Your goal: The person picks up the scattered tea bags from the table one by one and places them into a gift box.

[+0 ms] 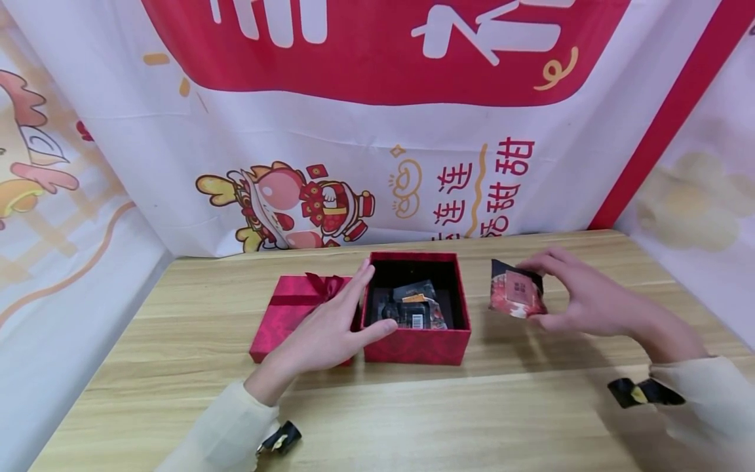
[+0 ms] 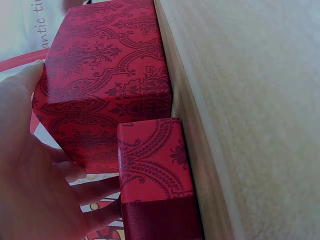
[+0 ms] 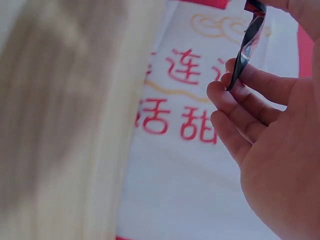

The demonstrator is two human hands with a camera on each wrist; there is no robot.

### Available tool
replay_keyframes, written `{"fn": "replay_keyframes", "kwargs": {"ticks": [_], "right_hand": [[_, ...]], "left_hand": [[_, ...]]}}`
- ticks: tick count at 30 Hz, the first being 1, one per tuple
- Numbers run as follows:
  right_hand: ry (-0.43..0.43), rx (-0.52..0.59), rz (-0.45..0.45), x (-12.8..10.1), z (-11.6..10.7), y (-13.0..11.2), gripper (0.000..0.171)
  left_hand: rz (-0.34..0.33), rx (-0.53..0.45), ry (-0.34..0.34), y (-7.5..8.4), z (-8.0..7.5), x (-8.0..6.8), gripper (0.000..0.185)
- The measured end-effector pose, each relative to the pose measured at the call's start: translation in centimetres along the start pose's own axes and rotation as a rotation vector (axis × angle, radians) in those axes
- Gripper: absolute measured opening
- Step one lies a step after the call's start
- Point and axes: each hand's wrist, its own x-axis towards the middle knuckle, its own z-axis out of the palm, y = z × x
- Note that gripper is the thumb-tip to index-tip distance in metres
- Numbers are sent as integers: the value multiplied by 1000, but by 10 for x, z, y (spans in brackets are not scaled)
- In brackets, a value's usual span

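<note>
While the left hand [image 1: 330, 328] is resting flat against the open red box [image 1: 416, 341], the right hand [image 1: 580, 295] is pinching a snack packet [image 1: 516, 295], which should travel level over the rim.

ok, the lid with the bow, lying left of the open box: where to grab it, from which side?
Probably from above, across the two opposite side walls of the lid, clear of the bow. It lies flat on the table against the open box, with the left hand over its right part, so its left half is freer.

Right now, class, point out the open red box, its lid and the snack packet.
open red box [image 1: 416, 346]: head view, front wall.
lid [image 1: 291, 303]: head view, top face.
snack packet [image 1: 516, 296]: head view, front face.
</note>
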Motion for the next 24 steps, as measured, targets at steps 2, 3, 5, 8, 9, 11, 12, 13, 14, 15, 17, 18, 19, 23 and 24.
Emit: {"fn": "replay_keyframes", "kwargs": {"ticks": [2,3,5,8,9,11,12,13,14,15,17,18,19,23,24], "right_hand": [[-2,15,-2,7,-3,-8,75],[-3,22,-5,10,-3,-11,74],[-4,39,-9,17,-4,-19,74],[-3,66,-22,27,-3,-30,74],[-2,83,-28,31,-2,-33,75],[0,113,-38,37,2,-39,75],[1,126,-42,41,4,-43,76],[3,139,-47,44,6,-46,76],[5,155,-52,47,8,-49,77],[6,171,-55,51,11,-52,78],[10,200,-66,57,17,-58,77],[11,218,-70,60,20,-61,77],[14,238,-77,63,24,-63,77],[15,284,-99,72,37,-71,76],[13,284,-104,73,40,-72,77]], "left_hand": [[-1,0,-1,0,0,0,104],[-2,0,-2,0,0,0,105],[-2,0,-2,0,0,0,105],[-4,2,-1,0,0,0,104],[-5,1,-1,0,0,0,104],[-7,0,1,1,0,1,103],[-8,1,1,1,0,1,103],[-10,0,1,1,0,1,102],[-11,-2,1,1,0,1,102],[-11,-2,1,1,0,1,102],[-13,-4,-1,1,0,0,102],[-14,-5,-2,1,0,0,103],[-14,-7,-3,1,0,0,103],[-17,-11,-2,2,0,-1,105],[-19,-11,-3,2,0,-1,105]]}}
